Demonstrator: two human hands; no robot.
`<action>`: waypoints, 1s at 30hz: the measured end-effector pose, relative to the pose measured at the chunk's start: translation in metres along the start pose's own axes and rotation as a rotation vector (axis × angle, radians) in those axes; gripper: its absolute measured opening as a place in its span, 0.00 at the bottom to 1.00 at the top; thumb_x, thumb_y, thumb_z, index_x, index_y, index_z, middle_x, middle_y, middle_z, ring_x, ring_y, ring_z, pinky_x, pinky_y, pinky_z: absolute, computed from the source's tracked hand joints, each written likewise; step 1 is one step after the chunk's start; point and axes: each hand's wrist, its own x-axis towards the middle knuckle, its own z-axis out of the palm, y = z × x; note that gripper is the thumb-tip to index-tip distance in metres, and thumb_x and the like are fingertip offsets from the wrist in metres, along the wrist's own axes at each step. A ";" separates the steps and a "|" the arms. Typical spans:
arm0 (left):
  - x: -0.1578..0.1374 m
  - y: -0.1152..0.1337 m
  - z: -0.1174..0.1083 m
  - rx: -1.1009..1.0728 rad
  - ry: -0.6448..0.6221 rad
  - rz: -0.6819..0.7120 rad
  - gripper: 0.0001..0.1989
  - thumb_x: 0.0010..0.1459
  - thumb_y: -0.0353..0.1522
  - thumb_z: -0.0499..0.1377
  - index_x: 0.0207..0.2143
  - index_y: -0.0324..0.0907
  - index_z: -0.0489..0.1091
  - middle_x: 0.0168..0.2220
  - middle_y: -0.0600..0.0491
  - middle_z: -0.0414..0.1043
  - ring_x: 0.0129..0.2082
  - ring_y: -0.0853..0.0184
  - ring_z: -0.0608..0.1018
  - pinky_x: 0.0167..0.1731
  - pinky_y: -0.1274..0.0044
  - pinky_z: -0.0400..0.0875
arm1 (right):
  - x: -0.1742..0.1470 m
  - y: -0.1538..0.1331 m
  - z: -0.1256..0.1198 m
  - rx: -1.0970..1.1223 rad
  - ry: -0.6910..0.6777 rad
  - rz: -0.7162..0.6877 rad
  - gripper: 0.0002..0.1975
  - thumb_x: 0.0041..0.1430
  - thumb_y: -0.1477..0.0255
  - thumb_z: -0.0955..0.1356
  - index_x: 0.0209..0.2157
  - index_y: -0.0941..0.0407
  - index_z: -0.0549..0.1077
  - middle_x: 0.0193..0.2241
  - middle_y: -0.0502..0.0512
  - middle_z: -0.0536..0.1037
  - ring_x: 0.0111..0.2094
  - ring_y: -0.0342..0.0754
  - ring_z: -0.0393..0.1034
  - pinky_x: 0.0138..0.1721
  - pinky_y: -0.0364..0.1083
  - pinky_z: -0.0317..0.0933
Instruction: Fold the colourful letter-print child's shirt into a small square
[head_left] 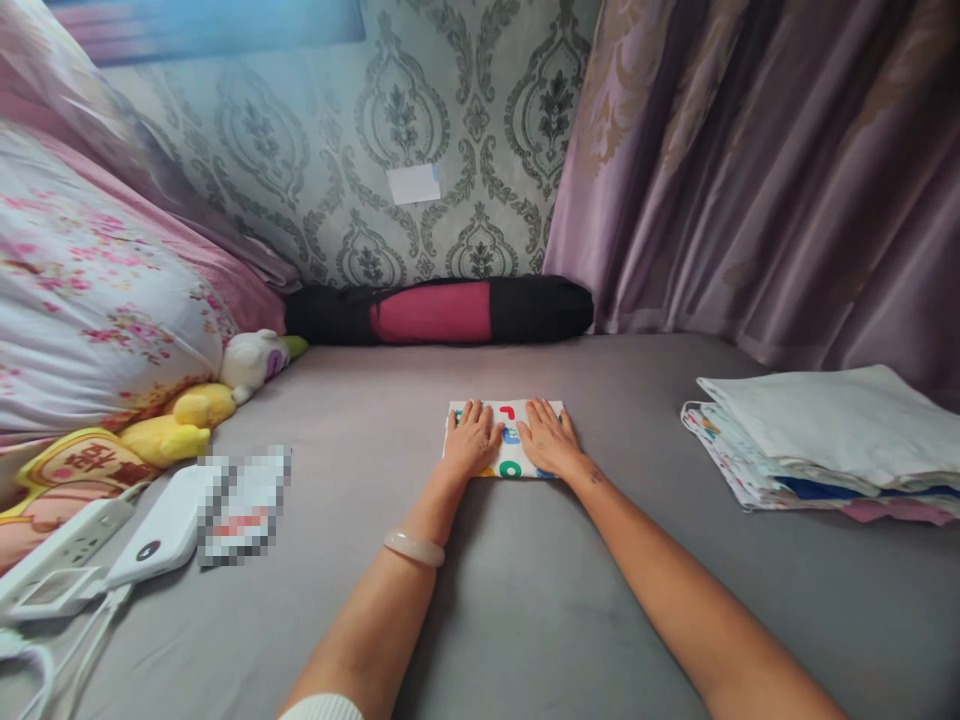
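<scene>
A folded white cloth point(511, 455) with coloured letter-like prints lies flat on the grey bed sheet point(510, 600). My left hand point(472, 440) rests palm down on its left part, fingers stretched out. On the right part lies my right hand point(551, 437), also flat with the fingers spread. Between the hands, red, blue and green shapes of the print show. Both palms hide the cloth's sides. A pale bangle point(415, 548) circles my left forearm.
At the right stands a stack of folded cloths point(832, 430). A power strip point(79, 545), a white power bank point(169, 525) and cables lie at the left, near plush toys point(202, 405). A black and red roll point(442, 310) lies along the wall.
</scene>
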 end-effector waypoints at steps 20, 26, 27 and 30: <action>-0.007 0.024 0.008 -0.088 0.105 -0.005 0.20 0.64 0.35 0.44 0.55 0.36 0.62 0.60 0.40 0.59 0.62 0.54 0.59 0.59 0.57 0.51 | -0.014 -0.020 0.002 -0.040 0.016 -0.020 0.28 0.64 0.69 0.51 0.62 0.65 0.54 0.64 0.62 0.52 0.65 0.52 0.41 0.63 0.57 0.34; 0.001 -0.002 -0.002 -0.292 0.263 -0.133 0.16 0.65 0.32 0.44 0.46 0.38 0.68 0.46 0.43 0.73 0.47 0.61 0.74 0.48 0.70 0.65 | -0.007 -0.027 -0.006 -0.020 -0.018 -0.009 0.28 0.63 0.70 0.52 0.62 0.66 0.55 0.64 0.64 0.54 0.65 0.54 0.43 0.62 0.58 0.37; 0.003 -0.009 -0.002 -0.325 0.294 -0.171 0.16 0.65 0.32 0.44 0.46 0.38 0.68 0.45 0.43 0.74 0.46 0.61 0.75 0.47 0.71 0.66 | -0.004 -0.030 -0.007 -0.013 -0.009 -0.017 0.28 0.63 0.70 0.52 0.62 0.66 0.55 0.64 0.64 0.54 0.65 0.54 0.42 0.62 0.58 0.36; 0.005 -0.026 -0.001 -0.411 0.367 -0.256 0.15 0.64 0.31 0.46 0.48 0.38 0.68 0.46 0.43 0.74 0.46 0.62 0.75 0.47 0.73 0.66 | 0.003 -0.040 -0.006 0.004 -0.001 -0.052 0.28 0.64 0.68 0.51 0.62 0.66 0.55 0.64 0.64 0.52 0.65 0.53 0.41 0.63 0.56 0.32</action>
